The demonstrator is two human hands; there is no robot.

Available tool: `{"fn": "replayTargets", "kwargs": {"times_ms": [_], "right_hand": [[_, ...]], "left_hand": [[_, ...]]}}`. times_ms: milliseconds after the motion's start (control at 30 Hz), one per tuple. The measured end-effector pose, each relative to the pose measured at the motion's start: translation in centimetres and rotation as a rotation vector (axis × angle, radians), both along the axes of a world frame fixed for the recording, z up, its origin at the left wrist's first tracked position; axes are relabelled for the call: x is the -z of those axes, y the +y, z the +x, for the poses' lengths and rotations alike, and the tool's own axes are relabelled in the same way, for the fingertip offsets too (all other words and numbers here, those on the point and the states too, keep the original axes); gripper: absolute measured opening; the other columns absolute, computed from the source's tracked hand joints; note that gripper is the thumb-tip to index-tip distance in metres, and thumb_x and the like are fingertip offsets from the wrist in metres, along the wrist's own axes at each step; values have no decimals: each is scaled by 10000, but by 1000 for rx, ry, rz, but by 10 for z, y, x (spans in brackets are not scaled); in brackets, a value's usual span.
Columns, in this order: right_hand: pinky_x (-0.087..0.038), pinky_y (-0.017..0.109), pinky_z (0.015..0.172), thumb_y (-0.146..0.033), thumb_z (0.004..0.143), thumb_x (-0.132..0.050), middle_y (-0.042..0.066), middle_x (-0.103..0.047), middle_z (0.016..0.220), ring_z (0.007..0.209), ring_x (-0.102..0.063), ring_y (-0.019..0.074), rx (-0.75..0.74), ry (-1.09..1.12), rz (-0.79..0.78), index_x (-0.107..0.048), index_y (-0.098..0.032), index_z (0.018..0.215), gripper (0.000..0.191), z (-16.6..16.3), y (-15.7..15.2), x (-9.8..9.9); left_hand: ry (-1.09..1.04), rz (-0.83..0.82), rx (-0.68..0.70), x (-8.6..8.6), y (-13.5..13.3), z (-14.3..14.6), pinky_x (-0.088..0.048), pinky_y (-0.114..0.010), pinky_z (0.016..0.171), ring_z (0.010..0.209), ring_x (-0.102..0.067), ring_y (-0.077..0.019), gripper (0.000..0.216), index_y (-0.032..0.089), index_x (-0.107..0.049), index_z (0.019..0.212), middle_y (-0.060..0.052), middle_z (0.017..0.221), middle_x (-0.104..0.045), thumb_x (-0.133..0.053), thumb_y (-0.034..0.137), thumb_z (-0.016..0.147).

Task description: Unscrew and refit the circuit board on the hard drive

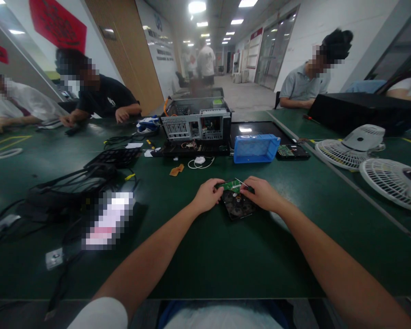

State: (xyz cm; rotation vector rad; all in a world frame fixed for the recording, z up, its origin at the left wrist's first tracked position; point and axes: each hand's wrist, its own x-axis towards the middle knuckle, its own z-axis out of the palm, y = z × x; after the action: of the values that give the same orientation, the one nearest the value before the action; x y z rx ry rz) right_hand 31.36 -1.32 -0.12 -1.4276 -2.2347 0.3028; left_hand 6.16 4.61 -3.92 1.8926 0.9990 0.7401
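A dark, squarish hard drive (pixel 239 208) lies on the green table in front of me, its near corner turned slightly toward me. Along its far edge sits a green circuit board (pixel 230 185). My left hand (pixel 209 195) pinches the left end of this board, at the drive's upper left corner. From the right side, my right hand (pixel 262 194) grips a slim tool with a thin metal shaft (pixel 240 182), which points up and left over the board. Its handle is hidden in the fingers, so its exact kind is unclear.
Beyond my hands stand an opened computer case (pixel 195 125) and a blue plastic bin (pixel 255 149). Fan parts (pixel 349 146) lie at right; black cables and a bag (pixel 71 192) at left, near a lit, blurred-out screen (pixel 109 219). Other people sit across the table.
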Motion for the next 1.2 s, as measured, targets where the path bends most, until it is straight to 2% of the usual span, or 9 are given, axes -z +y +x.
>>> {"fn": "replayTargets", "kwargs": {"times_ms": [267, 533, 667, 833, 1000, 1200], "right_hand": [[-487, 314, 862, -247, 933, -645, 41, -711, 980, 962, -669, 224, -17, 60, -16, -725, -238, 954, 83, 4, -3, -7], [-471, 303, 746, -351, 942, -660, 12, -748, 949, 845, -673, 200, 165, 73, -106, -739, -245, 967, 135, 18, -2, -6], [-479, 305, 780, -355, 941, -660, 13, -736, 954, 876, -669, 199, 126, 123, -52, -739, -244, 953, 137, 13, -1, -3], [-482, 315, 816, -299, 931, -673, 25, -708, 927, 885, -663, 208, 58, 77, -6, -744, -252, 951, 87, 3, 0, 0], [-476, 316, 841, -231, 932, -657, 27, -694, 928, 909, -664, 210, 5, 65, -4, -734, -241, 920, 78, 0, -1, -1], [-481, 317, 845, -243, 956, -635, 40, -699, 939, 918, -664, 218, -16, 56, 2, -724, -232, 929, 94, 2, -1, -1]], "left_hand": [[-16, -3, -24, 2, 1, 2, -532, -202, 508, 565, -637, -96, 338, 173, -637, 1303, -15, 837, -670, -610, 242, 974], [-18, -23, -17, 0, -1, 2, -525, -195, 508, 567, -638, -96, 330, 176, -639, 1298, -8, 818, -662, -607, 246, 976], [-21, -28, -12, -3, -2, 2, -534, -201, 518, 574, -641, -99, 333, 176, -637, 1298, -8, 822, -662, -611, 251, 975], [-19, -20, -16, -3, -2, 3, -538, -207, 516, 586, -647, -103, 335, 175, -639, 1302, -25, 865, -675, -608, 245, 976], [-9, -8, -16, 0, 0, 2, -533, -207, 519, 584, -647, -101, 337, 185, -640, 1306, -23, 870, -677, -614, 252, 976], [-9, 19, -25, 4, 1, 3, -527, -206, 512, 562, -639, -98, 328, 182, -645, 1295, -10, 830, -665, -604, 237, 974]]}}
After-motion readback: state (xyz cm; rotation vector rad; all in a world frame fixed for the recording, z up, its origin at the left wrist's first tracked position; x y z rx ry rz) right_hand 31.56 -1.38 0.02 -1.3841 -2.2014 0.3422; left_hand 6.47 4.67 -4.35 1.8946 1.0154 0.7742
